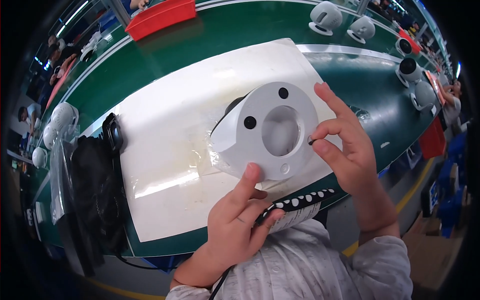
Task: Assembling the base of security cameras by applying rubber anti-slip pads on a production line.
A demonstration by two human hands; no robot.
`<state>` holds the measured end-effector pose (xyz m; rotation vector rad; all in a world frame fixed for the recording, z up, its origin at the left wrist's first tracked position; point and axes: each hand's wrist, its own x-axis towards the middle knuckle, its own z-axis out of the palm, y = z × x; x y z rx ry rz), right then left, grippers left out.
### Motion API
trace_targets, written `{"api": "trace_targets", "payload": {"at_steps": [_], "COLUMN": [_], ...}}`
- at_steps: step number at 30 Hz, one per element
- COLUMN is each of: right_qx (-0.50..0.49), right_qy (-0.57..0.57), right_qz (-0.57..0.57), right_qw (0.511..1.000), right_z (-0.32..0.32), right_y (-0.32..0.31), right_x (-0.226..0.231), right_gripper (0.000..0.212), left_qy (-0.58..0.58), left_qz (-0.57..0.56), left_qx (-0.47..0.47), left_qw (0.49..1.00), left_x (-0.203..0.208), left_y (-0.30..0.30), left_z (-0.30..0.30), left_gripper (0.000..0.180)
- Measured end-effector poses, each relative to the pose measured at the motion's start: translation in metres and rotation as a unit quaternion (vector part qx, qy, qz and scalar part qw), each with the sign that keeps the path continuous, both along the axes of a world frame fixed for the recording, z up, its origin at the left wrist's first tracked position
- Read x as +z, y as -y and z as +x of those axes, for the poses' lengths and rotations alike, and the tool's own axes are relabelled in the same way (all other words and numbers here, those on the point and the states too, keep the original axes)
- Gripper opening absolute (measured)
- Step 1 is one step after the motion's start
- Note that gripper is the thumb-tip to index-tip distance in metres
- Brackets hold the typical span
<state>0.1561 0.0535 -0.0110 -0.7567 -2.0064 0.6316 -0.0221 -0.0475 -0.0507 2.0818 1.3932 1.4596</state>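
Nearest, at six o'clock: left hand point(235, 225) gripping a strip of black backing dotted with white round pads point(295, 202), index finger reaching up and pressing the lower rim of a white camera housing point(267, 132).

Just above, at the centre: housing being held face-up over the white work mat point(165, 150), showing a smooth rounded white shell, a flat grey-white face with a large round opening in the middle, two small black holes at about eleven and twelve o'clock of that opening, and one small pale recess at six o'clock. Clear plastic film point(217, 157) clinging to its left side.

At three o'clock of the housing: right hand point(345, 145) pinching a tiny dark round piece point(310, 141) between thumb and finger, touching the housing's right rim, other fingers spread upward.

At nine o'clock: black bundle in a clear bag point(95, 190) lying on the mat's left edge.

Farther out, from twelve to two o'clock: red bin point(160, 17) and a row of white dome camera bodies point(325, 17) sitting on the green conveyor belt point(235, 27).
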Motion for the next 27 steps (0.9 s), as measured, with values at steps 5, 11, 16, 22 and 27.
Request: {"api": "trace_targets", "payload": {"at_steps": [5, 11, 16, 22, 27], "right_qx": [-0.107, -0.128, -0.098, 0.028, 0.109], "right_qy": [0.234, 0.357, 0.176, -0.114, -0.183], "right_qz": [0.200, 0.217, 0.189, -0.248, -0.380], "right_qw": [0.946, 0.899, 0.961, 0.962, 0.900], "right_z": [0.006, 0.007, 0.019, -0.004, -0.009], "right_y": [0.017, 0.037, 0.050, 0.004, -0.005], "right_x": [0.015, 0.020, 0.015, -0.006, -0.003], "right_gripper": [0.018, 0.037, 0.036, 0.043, 0.045], "left_qy": [0.002, -0.006, 0.000, -0.010, -0.014], "left_qz": [0.004, 0.019, 0.023, 0.008, 0.014], "left_qx": [0.002, 0.016, 0.010, 0.014, 0.003], "left_qw": [1.000, 1.000, 1.000, 1.000, 1.000], "left_x": [-0.001, 0.000, 0.002, 0.005, 0.003], "left_y": [-0.001, 0.000, 0.000, 0.004, -0.003], "left_z": [0.001, 0.000, 0.001, -0.001, 0.001], "left_gripper": [0.018, 0.018, 0.018, 0.017, 0.018]}}
